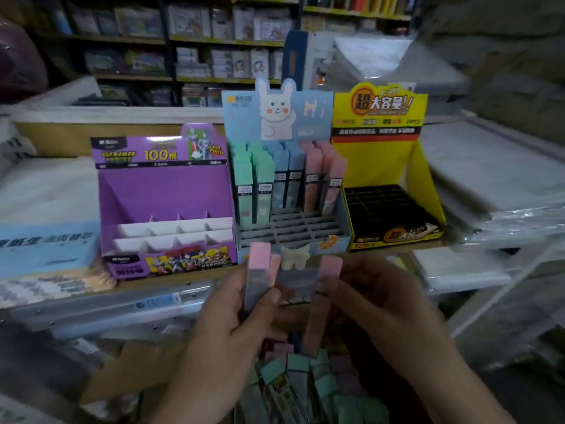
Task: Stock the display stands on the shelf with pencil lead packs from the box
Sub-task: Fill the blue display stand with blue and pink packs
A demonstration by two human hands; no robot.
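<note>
Left grip (241, 313) pinches a pink-capped pack (258, 270), possibly two, held upright. Right grip (373, 304) pinches a second pink pack (325, 289), long axis near vertical, cap up. Both are held just below the blue stand (315, 117); its open front cells (290, 228) lie directly ahead and above. The right grip appears nearer the pink column. Filled rear rows (287, 179) stand behind. The purple stand (165, 191) and yellow stand (394, 179) flank it. The box (128, 371) is below.

Shelf (171, 285): purple stand (165, 194), blue stand (305, 117), yel. stand (379, 166).

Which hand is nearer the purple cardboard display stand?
Left. Both grip pink-capped lead packs; the left hand is just below-right of the purple cardboard display stand, the right hand farther right, toward the yellow cardboard display stand.
</note>
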